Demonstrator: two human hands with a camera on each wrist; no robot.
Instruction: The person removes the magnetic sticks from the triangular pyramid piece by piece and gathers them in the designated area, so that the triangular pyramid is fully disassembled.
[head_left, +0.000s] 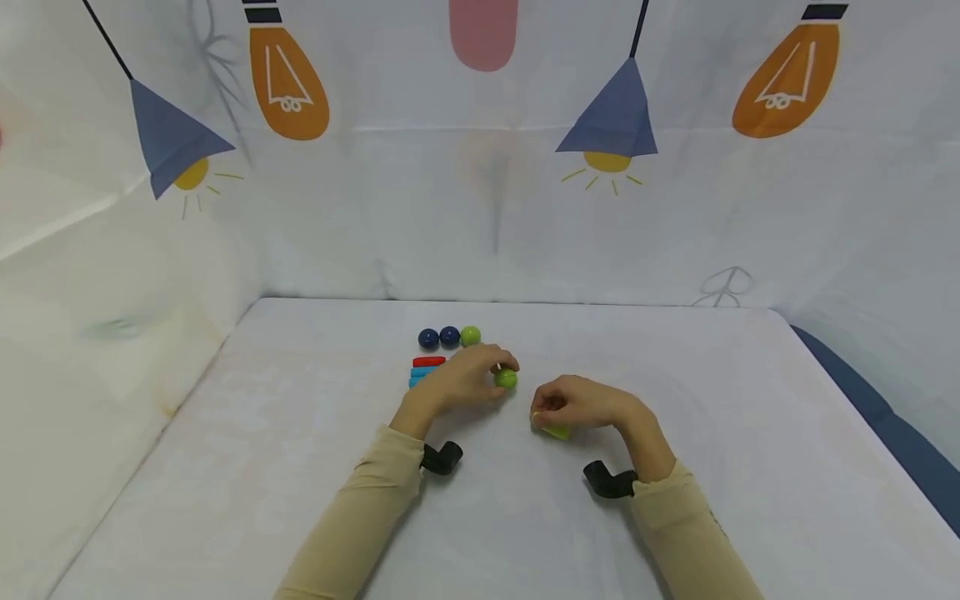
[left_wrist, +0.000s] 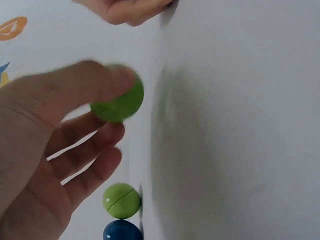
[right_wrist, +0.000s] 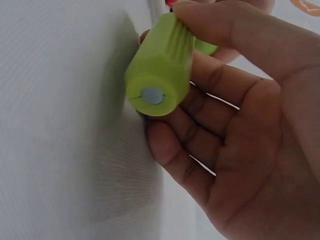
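Observation:
My left hand (head_left: 461, 377) pinches a lime-green ball (head_left: 506, 380) between thumb and fingers; in the left wrist view this ball (left_wrist: 125, 105) is held off the white surface. To its right, my right hand (head_left: 583, 402) grips a lime-green piece (head_left: 557, 432) close to the table. Seen from the right wrist, that piece (right_wrist: 160, 65) is a short ribbed barrel with a pale grey-blue round centre at its near end; its far end is hidden by the thumb and fingers. Beyond my left hand, two dark blue balls (head_left: 450, 337) and another green ball (head_left: 470, 335) stand in a row.
A red stick (head_left: 429, 362) and light blue sticks (head_left: 422, 372) lie side by side, partly covered by my left hand. The white table (head_left: 225, 467) meets a printed cloth wall (head_left: 420, 208) at the back. Black wrist mounts (head_left: 611, 481) jut from both sleeves.

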